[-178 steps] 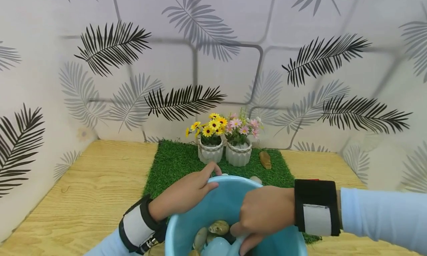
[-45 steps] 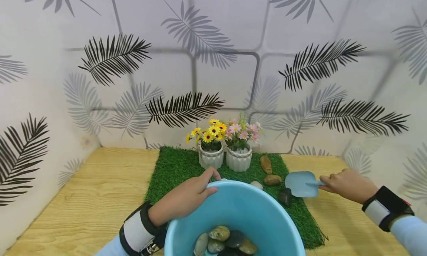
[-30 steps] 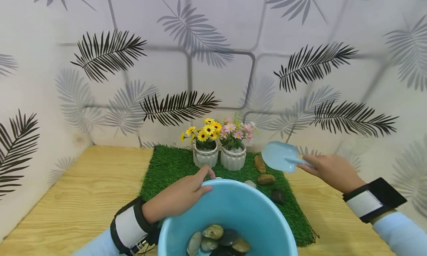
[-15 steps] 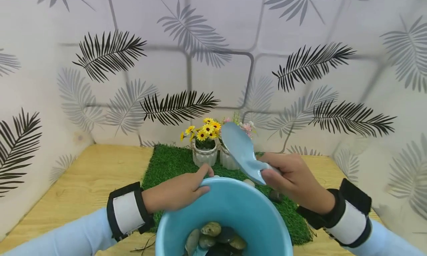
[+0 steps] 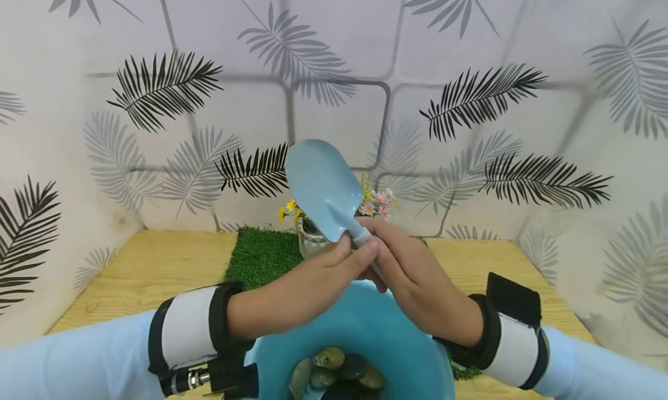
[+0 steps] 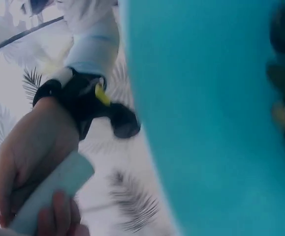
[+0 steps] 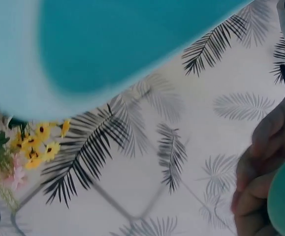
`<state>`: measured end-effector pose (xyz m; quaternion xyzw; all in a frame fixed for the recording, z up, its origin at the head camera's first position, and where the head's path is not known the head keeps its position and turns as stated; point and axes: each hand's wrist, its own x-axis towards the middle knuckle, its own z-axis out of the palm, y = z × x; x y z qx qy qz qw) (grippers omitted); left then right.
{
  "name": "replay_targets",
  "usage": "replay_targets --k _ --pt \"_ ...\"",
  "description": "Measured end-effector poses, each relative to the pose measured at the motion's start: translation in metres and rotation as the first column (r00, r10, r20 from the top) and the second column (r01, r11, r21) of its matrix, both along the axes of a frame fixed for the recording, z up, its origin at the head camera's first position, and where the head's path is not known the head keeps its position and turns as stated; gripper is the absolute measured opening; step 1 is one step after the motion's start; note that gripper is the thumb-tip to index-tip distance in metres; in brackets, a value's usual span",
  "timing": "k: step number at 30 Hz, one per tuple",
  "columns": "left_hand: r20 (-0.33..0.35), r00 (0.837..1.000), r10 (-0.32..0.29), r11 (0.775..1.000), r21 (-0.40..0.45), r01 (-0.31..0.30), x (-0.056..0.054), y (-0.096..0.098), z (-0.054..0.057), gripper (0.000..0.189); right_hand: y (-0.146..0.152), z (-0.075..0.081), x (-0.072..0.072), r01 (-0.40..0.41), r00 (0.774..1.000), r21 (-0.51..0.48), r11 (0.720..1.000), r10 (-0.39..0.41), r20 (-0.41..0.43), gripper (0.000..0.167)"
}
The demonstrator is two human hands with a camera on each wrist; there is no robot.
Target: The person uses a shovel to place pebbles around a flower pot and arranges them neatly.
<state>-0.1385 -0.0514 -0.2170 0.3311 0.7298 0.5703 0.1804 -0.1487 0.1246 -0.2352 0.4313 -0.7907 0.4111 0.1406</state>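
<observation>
A light-blue toy trowel [image 5: 323,185] stands tilted above the bucket, its scoop up and to the left. My right hand [image 5: 420,284] grips its handle. My left hand [image 5: 308,287] holds the handle too, just below the scoop, against the right hand. In the left wrist view, fingers [image 6: 61,214] curl round the pale handle [image 6: 71,172], whose end sticks out. Beneath both hands is a blue bucket [image 5: 360,313] with several smooth stones [image 5: 330,358] at its bottom. The hands hide part of its far rim.
Behind the hands, a white pot [image 5: 309,243] of yellow flowers and one of pink flowers [image 5: 373,206] stand at the back, partly hidden. A green turf mat [image 5: 261,258] lies on the wooden table [image 5: 172,261]. A leaf-patterned wall [image 5: 443,29] rises behind.
The trowel came out of the bucket, over to the right side of the mat, then back left and upward. My left hand has left the bucket's rim and taken hold of the trowel's handle.
</observation>
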Motion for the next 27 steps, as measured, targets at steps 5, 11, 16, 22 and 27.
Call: replay_targets --k 5,11,16,22,27 --pt "0.257 0.958 0.128 0.984 0.090 -0.155 0.001 0.004 0.001 0.042 -0.007 0.005 0.002 0.008 0.955 0.090 0.996 -0.034 0.296 0.040" --pt "0.281 0.949 0.145 0.981 0.084 -0.174 0.004 0.006 0.000 0.038 -0.014 0.006 0.007 -0.026 0.917 0.113 0.993 -0.021 0.398 0.049" --pt "0.274 0.953 0.130 0.991 0.008 -0.137 0.001 -0.011 0.001 0.037 -0.006 0.007 0.010 0.075 0.972 0.263 0.962 -0.129 0.194 0.050" --pt "0.287 0.940 0.187 0.959 -0.261 -0.111 0.004 -0.044 -0.007 0.017 0.020 -0.007 0.004 0.115 0.971 0.451 0.885 -0.196 0.137 0.045" --pt "0.197 0.945 0.260 0.815 -0.571 -0.105 0.011 -0.059 -0.011 0.023 0.043 -0.033 -0.015 0.120 0.951 0.571 0.812 -0.260 0.170 0.043"
